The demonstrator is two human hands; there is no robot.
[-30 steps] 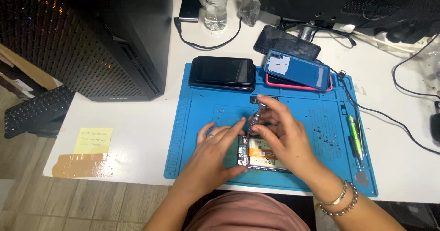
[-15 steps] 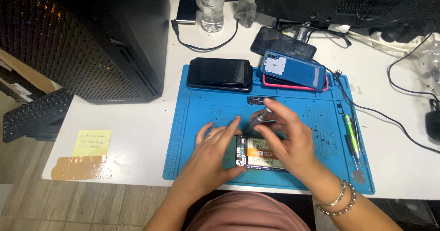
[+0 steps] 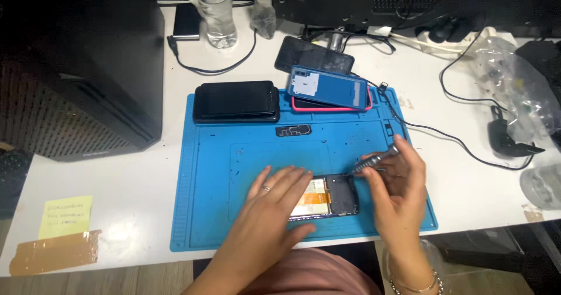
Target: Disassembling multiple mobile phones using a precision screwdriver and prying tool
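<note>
Here, an opened phone (image 3: 327, 198) lies face down near the front edge of a blue work mat (image 3: 222, 172) on a white table (image 3: 117, 184); its back is off, showing a dark frame, a small board and an orange-and-pale battery area. The left hand (image 3: 274, 204) rests flat on the phone's left part, fingers spread and extended, gripping nothing, merely pinning it down; a ring sits on one finger. The right hand (image 3: 397, 192) is closed around a slim metal screwdriver (image 3: 374, 161), whose tip meets the phone's upper right corner.

Handling, as judged: the phone is light, thin and stiff, yet fragile with its inside bare; it is best held by the outer frame edges, away from board and ribbon parts; the mat probably keeps it from sliding.

Containers: the mat has shallow moulded compartments along its far and side edges; whether they hold screws is too small to tell. On its far side lie a stack of dark phones (image 3: 235, 101), a small dark cover plate (image 3: 293, 130), and a blue back cover (image 3: 328, 87) lying on a pink-edged phone. A clear plastic bottle (image 3: 217, 14) stands further back; a crumpled plastic bag (image 3: 514, 78) lies to the right.
</note>
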